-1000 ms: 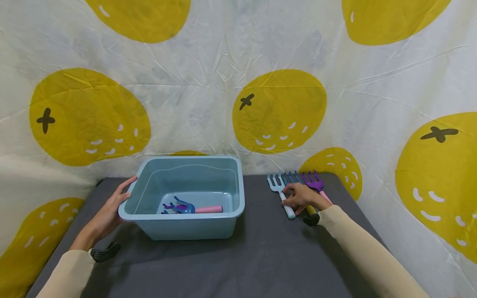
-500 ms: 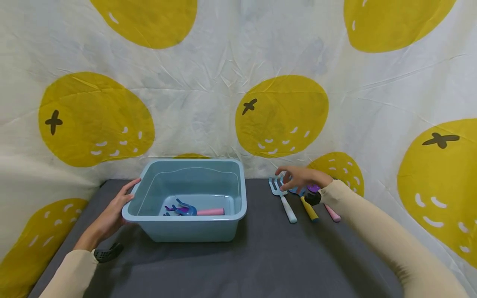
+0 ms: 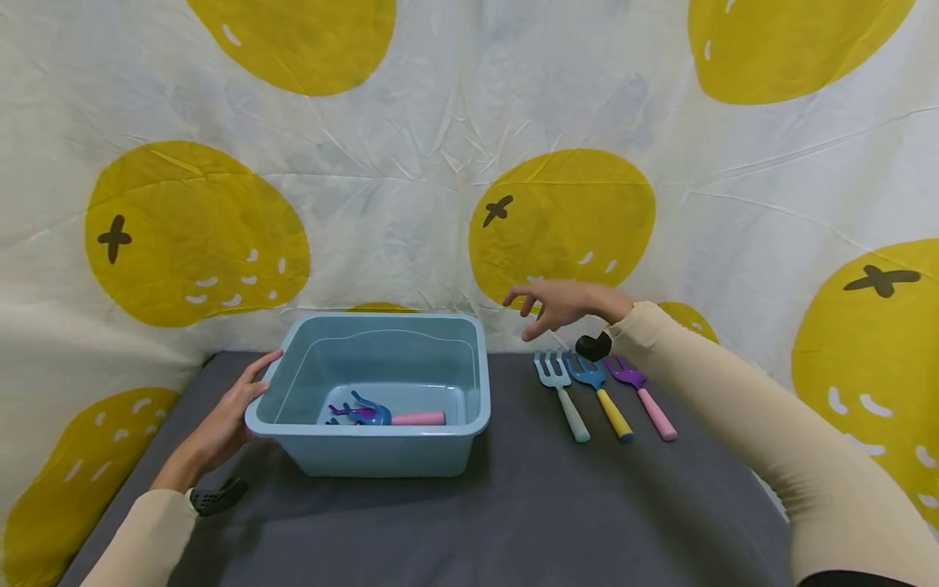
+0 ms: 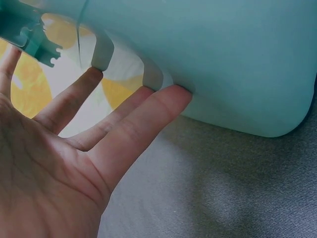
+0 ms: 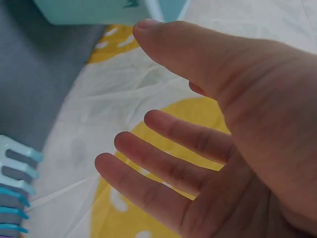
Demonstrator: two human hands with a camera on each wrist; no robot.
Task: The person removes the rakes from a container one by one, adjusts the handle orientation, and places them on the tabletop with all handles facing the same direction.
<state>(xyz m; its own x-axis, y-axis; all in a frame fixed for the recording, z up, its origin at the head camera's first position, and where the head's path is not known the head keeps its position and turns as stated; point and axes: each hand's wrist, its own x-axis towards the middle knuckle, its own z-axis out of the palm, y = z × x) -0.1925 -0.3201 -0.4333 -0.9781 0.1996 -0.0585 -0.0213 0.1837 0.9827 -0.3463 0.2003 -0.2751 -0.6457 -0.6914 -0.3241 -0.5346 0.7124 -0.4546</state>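
Note:
My left hand [image 3: 227, 409] touches the left side of a light blue plastic basin [image 3: 367, 453]. In the left wrist view its straight fingers [image 4: 143, 124] rest against the wall under the rim. Inside the basin lies a blue hand rake with a pink handle [image 3: 418, 418], with purple tines showing behind it. My right hand [image 3: 561, 303] is raised above the hand forks, fingers spread, holding nothing. Below it lie a pale blue fork [image 3: 568, 403], a blue fork with a yellow handle [image 3: 613, 412] and a purple fork with a pink handle [image 3: 655, 412].
A dark grey cloth [image 3: 513, 522] covers the table. Close behind stands a white curtain [image 3: 411, 228] printed with yellow fruit. The three forks lie side by side to the right of the basin, tines toward the curtain.
My right hand has lifted off the forks and moved up and left, uncovering the blue and purple ones. My left hand stays at the basin's side.

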